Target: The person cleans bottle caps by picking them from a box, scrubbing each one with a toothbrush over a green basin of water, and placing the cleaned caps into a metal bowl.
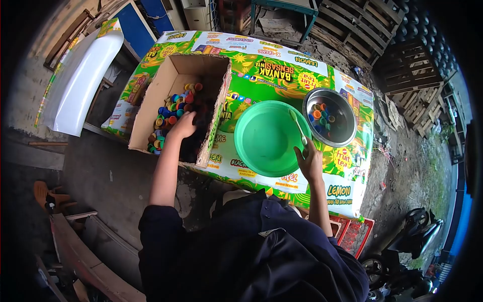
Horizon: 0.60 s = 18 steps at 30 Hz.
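Note:
My left hand is inside a cardboard box, its fingers bunched among a heap of colourful plastic bottle caps. Whatever the fingertips pinch is hidden. My right hand grips a toothbrush with a pale handle, its green head pointing away from me. The brush lies over the right rim of a round green basin that appears to hold water. Just right of the basin, a metal bowl contains several more caps, mostly orange, blue and green.
A printed green and yellow plastic sheet covers the table. Red crates stand below its near right edge. Wooden pallets lean at the back right. Motorbikes are at the lower right, and a wooden bench is at the lower left.

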Tool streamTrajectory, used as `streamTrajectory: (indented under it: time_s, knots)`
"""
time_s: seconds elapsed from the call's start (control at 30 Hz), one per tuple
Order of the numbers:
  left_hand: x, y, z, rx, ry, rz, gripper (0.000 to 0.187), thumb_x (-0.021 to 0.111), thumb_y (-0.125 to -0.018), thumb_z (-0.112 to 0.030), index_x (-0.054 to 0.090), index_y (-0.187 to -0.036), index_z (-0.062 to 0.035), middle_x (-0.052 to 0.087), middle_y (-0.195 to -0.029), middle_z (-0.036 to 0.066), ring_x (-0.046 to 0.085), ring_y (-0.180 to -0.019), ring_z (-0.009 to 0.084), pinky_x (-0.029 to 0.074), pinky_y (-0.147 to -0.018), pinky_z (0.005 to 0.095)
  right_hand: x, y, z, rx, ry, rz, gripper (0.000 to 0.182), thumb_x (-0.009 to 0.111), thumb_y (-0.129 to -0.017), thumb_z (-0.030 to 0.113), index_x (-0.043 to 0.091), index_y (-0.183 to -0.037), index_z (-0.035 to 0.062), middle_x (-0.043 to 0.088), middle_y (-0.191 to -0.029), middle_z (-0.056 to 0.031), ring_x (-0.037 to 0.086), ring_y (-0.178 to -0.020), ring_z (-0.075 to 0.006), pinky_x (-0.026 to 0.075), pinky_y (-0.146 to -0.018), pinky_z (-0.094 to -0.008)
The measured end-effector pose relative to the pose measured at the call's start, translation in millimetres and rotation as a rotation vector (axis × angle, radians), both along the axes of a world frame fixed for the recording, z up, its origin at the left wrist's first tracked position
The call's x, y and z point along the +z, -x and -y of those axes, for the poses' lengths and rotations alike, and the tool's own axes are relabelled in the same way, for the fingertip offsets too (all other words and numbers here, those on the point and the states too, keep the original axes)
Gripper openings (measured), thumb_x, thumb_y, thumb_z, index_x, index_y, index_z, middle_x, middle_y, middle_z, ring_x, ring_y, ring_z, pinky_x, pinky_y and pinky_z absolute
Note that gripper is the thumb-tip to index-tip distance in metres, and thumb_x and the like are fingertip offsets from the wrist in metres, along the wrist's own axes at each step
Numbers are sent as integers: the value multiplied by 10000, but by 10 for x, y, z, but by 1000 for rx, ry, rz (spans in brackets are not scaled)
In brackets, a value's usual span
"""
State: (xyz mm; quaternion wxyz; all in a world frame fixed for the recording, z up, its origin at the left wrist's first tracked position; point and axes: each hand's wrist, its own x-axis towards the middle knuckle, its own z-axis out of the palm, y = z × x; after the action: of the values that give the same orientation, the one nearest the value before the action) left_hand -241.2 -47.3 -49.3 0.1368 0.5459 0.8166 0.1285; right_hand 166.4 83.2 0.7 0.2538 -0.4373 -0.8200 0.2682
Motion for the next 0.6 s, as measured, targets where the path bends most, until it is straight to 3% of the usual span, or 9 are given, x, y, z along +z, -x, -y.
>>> streamTrajectory:
  time_s: [0.03,0.13,0.17,0.27,0.3,0.4,0.47,0.6]
  knots:
    - [-175,41,-58,-56,-5,-112,390,558,-765,-49,497,-1150,-36,528,-1126,216,516,-1052,328,412,-901,343,6,22,24,-1,1,-9,386,649,-769,148,528,-1121,46,378,-467,-68,371,-385,-189,315,-420,-339]
    - [-442,148,-153,-113,-85,13,434,539,-735,-4,490,-1166,-20,501,-1154,245,457,-1123,360,372,-956,351,23,38,47,-9,-2,-23,377,646,-771,148,531,-1114,44,374,-460,-66,369,-380,-184,308,-416,-335]
    - [-468,215,-116,-58,40,-22,389,551,-726,6,514,-1113,-9,523,-1129,224,482,-1091,349,391,-931,352,25,23,53,-14,-2,-19,373,646,-771,148,533,-1111,44,377,-460,-66,372,-381,-184,310,-417,-334]
    - [273,-128,-23,17,86,-22,333,570,-717,21,531,-1047,2,548,-1076,201,517,-1033,317,427,-876,343,23,-28,65,-33,-15,-23,351,642,-774,144,538,-1095,44,394,-463,-70,388,-381,-184,316,-418,-332]
    - [357,-177,19,78,-37,65,276,612,-727,6,538,-993,9,572,-1010,163,568,-917,239,467,-787,317,23,-49,68,-41,-22,-29,343,640,-776,142,540,-1088,43,401,-464,-72,394,-380,-184,319,-418,-331]
    - [746,-684,-17,246,-607,384,288,661,-725,-44,550,-991,-32,581,-886,88,571,-836,184,485,-680,288,48,-107,96,-67,-58,-73,323,634,-780,134,542,-1074,36,419,-468,-78,409,-380,-184,324,-417,-330]
    - [909,-1099,-148,148,-852,503,342,695,-716,-64,541,-1020,-34,576,-905,75,567,-830,154,488,-649,269,68,-158,115,-78,-43,-59,317,631,-782,129,541,-1068,27,428,-472,-82,417,-383,-184,327,-417,-328]
    - [805,-1814,-441,-176,-540,532,444,712,-678,-44,508,-1072,-33,570,-940,99,574,-823,190,490,-729,303,68,-228,185,-92,8,-68,314,630,-783,122,538,-1063,13,429,-473,-83,411,-381,-185,325,-416,-326]
